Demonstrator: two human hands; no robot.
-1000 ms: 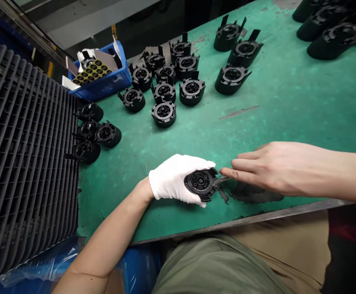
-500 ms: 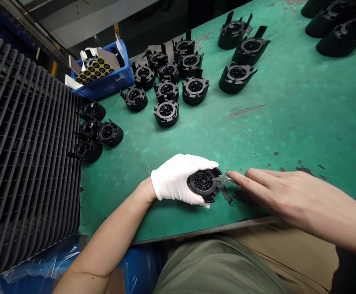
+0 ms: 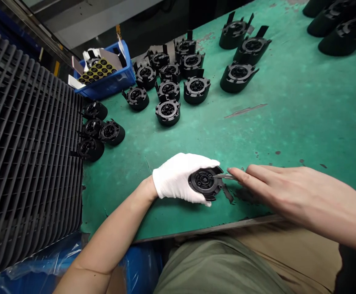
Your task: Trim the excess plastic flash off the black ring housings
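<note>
My left hand (image 3: 182,178), in a white glove, is wrapped round the side of a round black plastic housing (image 3: 202,188). The housing's ribbed, ring-shaped face is turned up, and a tab juts from its edge. My bare right hand (image 3: 275,188) grips a pair of slim metal tweezers (image 3: 227,177) between thumb and fingers. Their pointed end reaches over the housing's face, right of its centre; whether the tip touches it I cannot tell. Most of the tweezers is hidden inside my hand.
Several similar black housings (image 3: 168,110) stand on the green tabletop (image 3: 303,114), with more at the left and far right. A blue bin (image 3: 110,83) holds a sheet of round stickers (image 3: 96,71). Stacked grey slatted racks (image 3: 27,155) rise along the left edge.
Both hands keep their hold, with the tweezers still over the housing's face. The whole view has shifted very slightly; the other housings stand as before.
</note>
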